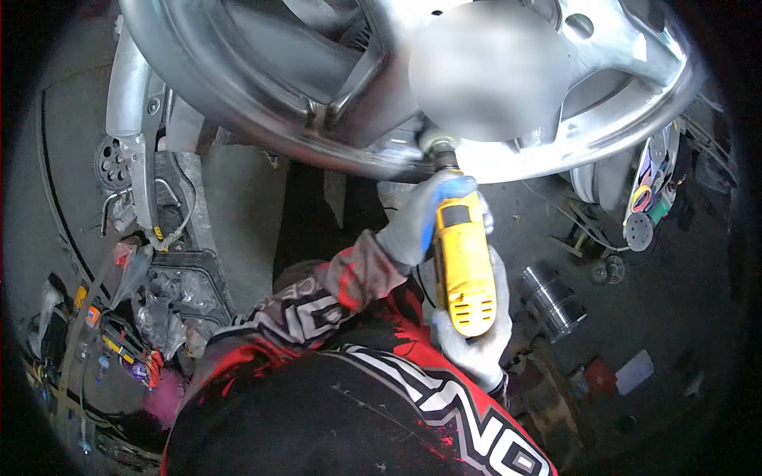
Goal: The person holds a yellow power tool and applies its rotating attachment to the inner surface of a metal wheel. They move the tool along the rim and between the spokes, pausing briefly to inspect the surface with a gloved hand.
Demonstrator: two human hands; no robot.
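Note:
A yellow power drill points away from me, up at a large silver alloy wheel. My left hand, in a grey and blue work glove, is closed round the front of the drill, just behind its chuck. Gripping the rear from below and the right is my gloved right hand; the drill's body hides most of its fingers. At the tip, a round attachment meets the lower rim of the wheel, and it is blurred. A pale blur covers the wheel's middle.
A metal stand arm rises on the left, above a black tray of plastic bags. Tools crowd the lower left. On the right floor are a shiny metal cylinder and a sanding disc among cables.

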